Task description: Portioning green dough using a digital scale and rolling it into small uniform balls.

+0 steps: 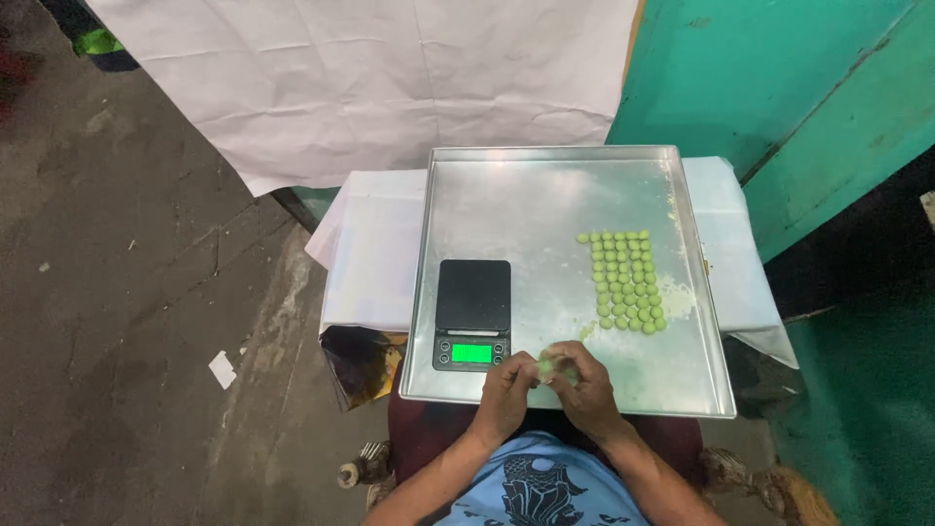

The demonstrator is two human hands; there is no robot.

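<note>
Your left hand (506, 388) and right hand (582, 383) are closed together around a small lump of green dough (547, 367), fingertips pinching it just above the near edge of the metal tray (545, 209). Roll it with light, even pressure so it comes out as round as the green balls (626, 281) lined up in rows further up on the right. The black digital scale (472, 314) sits just beside your left hand.

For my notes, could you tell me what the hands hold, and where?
Both hands, left and right, pinch a green lump between fingertips, at its sides.
</note>
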